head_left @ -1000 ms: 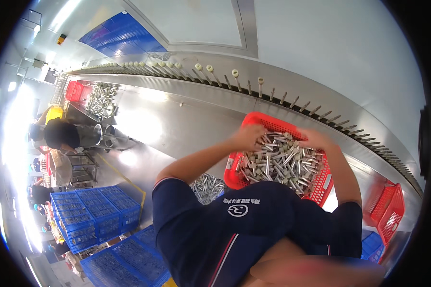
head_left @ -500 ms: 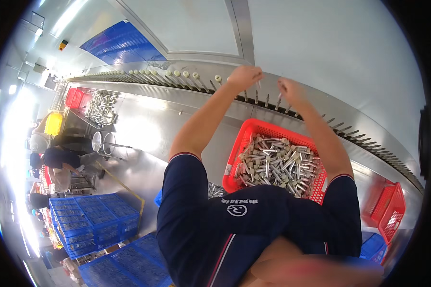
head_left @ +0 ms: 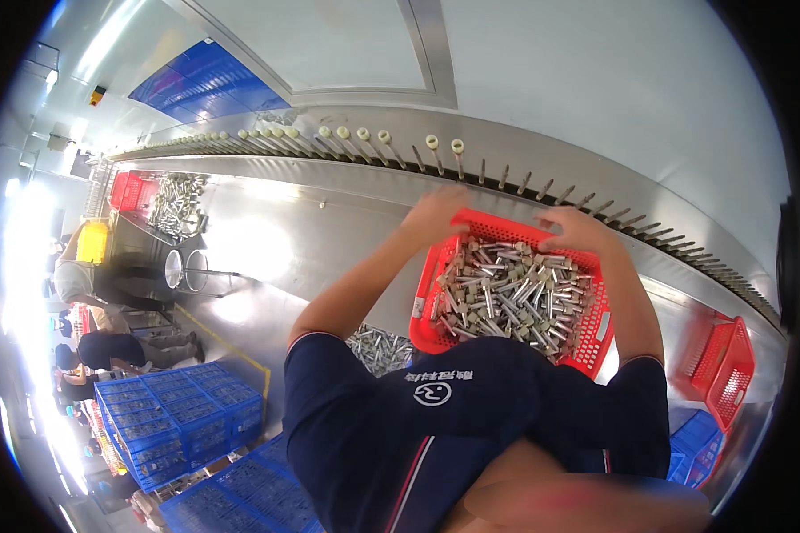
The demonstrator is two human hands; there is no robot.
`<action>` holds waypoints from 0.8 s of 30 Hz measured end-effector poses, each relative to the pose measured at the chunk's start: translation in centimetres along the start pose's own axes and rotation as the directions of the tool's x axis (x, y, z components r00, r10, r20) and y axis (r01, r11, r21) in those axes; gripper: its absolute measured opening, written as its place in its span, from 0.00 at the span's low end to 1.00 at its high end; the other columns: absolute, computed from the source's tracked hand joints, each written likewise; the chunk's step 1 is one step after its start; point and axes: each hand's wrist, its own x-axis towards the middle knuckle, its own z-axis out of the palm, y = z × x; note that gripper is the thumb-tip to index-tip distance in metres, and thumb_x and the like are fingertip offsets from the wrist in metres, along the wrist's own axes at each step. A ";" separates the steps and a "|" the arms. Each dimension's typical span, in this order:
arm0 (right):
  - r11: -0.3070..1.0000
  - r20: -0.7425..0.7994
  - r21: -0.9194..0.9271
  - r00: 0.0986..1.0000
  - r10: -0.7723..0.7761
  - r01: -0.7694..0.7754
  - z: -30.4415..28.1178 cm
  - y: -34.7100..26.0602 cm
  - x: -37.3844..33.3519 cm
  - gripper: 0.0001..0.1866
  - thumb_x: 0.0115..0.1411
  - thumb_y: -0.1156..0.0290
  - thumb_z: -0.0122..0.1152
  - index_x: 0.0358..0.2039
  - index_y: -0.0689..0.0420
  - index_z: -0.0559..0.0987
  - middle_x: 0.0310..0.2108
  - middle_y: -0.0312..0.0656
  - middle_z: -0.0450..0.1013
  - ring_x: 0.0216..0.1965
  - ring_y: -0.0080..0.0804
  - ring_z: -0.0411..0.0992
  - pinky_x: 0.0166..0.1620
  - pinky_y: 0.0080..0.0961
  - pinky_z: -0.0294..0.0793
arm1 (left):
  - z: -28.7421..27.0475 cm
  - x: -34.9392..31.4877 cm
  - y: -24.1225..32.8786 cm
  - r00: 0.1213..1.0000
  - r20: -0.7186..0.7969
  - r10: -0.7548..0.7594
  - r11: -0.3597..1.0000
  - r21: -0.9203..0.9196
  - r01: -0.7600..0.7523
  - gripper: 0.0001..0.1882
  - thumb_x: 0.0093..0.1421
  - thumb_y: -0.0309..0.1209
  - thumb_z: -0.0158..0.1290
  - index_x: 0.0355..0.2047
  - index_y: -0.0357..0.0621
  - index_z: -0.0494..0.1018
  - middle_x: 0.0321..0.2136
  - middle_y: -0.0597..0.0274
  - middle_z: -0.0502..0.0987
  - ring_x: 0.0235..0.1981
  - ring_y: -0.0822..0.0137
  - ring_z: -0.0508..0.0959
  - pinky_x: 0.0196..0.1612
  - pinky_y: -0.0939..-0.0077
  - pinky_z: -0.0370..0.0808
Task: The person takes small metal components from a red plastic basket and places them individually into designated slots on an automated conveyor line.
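Observation:
Just over the far left corner of a red perforated basket [head_left: 425, 298] is my left hand [head_left: 437, 215], slightly blurred, its fingers apart with nothing visible in them. My right hand [head_left: 580, 229] hovers at the basket's far right rim, thumb and fingers spread and empty. A heap of metal rods with pale beige heads [head_left: 516, 298] fills the basket. Beyond my hands runs a row of upright thin metal pegs [head_left: 504, 176]. Two pegs in front of me carry pale round caps [head_left: 458, 146]; those farther right are bare. Whether either hand touches the rim cannot be told.
A steel ledge [head_left: 276, 200] borders the pegs. Behind my left arm lies a tray of metal parts [head_left: 378, 348]. Another red basket [head_left: 724, 377] stands at right above a blue crate [head_left: 692, 449]. Blue crates [head_left: 182, 417] are stacked at left, where other people [head_left: 111, 351] are present.
Both hands have come back from the pegs toward me and down to the basket's far rim. Their pinched fingers have opened. The view has shifted slightly, and one more capped peg shows before me.

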 end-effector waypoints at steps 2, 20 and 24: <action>0.999 -0.178 -0.039 0.984 -0.011 0.004 -0.5 -1.4 2.5 0.28 0.49 0.55 0.63 0.47 0.59 0.72 0.42 0.48 0.71 0.44 0.40 0.70 0.48 0.32 0.68 | -2.7 2.5 0.3 0.989 -0.126 -0.076 0.979 0.181 0.099 0.28 0.49 0.38 0.57 0.51 0.48 0.65 0.49 0.54 0.66 0.54 0.55 0.65 0.51 0.58 0.66; 0.997 -0.393 -0.018 0.917 -0.072 0.071 -2.0 -2.8 1.7 0.20 0.53 0.59 0.61 0.42 0.58 0.74 0.32 0.41 0.73 0.28 0.28 0.69 0.34 0.26 0.71 | -9.8 4.1 5.5 0.978 0.146 -0.146 0.979 -0.123 0.165 0.20 0.52 0.43 0.53 0.42 0.46 0.69 0.33 0.55 0.75 0.37 0.52 0.75 0.39 0.61 0.72; 0.976 -0.036 -0.187 0.992 -0.124 0.115 2.2 1.2 -3.9 0.33 0.47 0.51 0.64 0.50 0.56 0.71 0.49 0.47 0.69 0.50 0.39 0.68 0.53 0.33 0.65 | -4.9 -0.5 6.1 0.985 0.166 0.049 0.996 -0.079 -0.036 0.23 0.50 0.46 0.55 0.41 0.45 0.70 0.40 0.54 0.71 0.42 0.53 0.73 0.41 0.61 0.71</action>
